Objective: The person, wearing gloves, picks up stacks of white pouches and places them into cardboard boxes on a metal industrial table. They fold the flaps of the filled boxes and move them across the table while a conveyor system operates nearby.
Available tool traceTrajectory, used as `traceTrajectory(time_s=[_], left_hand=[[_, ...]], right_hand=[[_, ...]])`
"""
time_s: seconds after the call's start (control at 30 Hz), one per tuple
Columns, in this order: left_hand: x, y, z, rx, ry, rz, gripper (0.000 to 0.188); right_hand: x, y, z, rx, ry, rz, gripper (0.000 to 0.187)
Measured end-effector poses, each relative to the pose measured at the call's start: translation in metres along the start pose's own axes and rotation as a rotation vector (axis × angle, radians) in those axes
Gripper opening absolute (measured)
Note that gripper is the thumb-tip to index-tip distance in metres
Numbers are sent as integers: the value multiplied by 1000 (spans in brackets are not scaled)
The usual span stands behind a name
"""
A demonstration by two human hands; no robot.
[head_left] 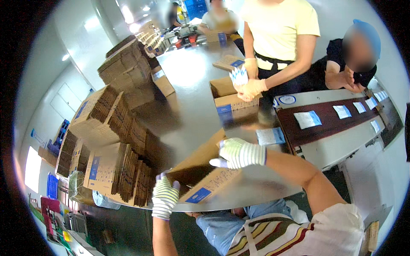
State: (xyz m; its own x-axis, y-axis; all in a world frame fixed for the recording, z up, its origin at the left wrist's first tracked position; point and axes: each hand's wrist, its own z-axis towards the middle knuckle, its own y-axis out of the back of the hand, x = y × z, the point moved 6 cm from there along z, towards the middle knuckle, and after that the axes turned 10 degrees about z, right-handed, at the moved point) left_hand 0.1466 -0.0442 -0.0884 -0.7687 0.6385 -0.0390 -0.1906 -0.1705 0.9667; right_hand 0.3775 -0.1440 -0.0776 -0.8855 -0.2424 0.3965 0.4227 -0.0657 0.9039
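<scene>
Cardboard box (200, 170) lies tipped on the shiny table (192, 111), near the stacks of flat boxes (111, 141). Left hand (165, 195) grips its corner and right hand (239, 152) holds its top flap, likely to open it up.

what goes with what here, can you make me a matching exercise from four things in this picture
Things:
1. left hand
2. right hand
3. flat carton stacks
4. white packets

Places:
A. on the dark conveyor belt at the right
B. piled at the left of the steel table
C. on the near lower corner of the open carton
D. on the top edge of the open carton

Pairs: 1-C, 2-D, 3-B, 4-A
</scene>
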Motion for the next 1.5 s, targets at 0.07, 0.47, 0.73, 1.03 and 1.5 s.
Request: traceTrajectory(time_s=[0.07,0.47,0.73,1.03,1.5], left_hand=[[-20,29,8,-5,81,132,46],[-72,-22,44,357,-250,91,59],[-122,-21,20,55,-325,97,50],[-39,2,13,-185,-65,-166,63],[-99,-212,-109,392,540,-2279,63]], right_hand=[[-9,0,5,143,-21,72,68],[-12,-12,24,34,-2,97,46],[-24,-15,14,-210,18,-69,27],[12,48,-32,-668,63,210,54],[74,-62,24,-149,64,-26,55]])
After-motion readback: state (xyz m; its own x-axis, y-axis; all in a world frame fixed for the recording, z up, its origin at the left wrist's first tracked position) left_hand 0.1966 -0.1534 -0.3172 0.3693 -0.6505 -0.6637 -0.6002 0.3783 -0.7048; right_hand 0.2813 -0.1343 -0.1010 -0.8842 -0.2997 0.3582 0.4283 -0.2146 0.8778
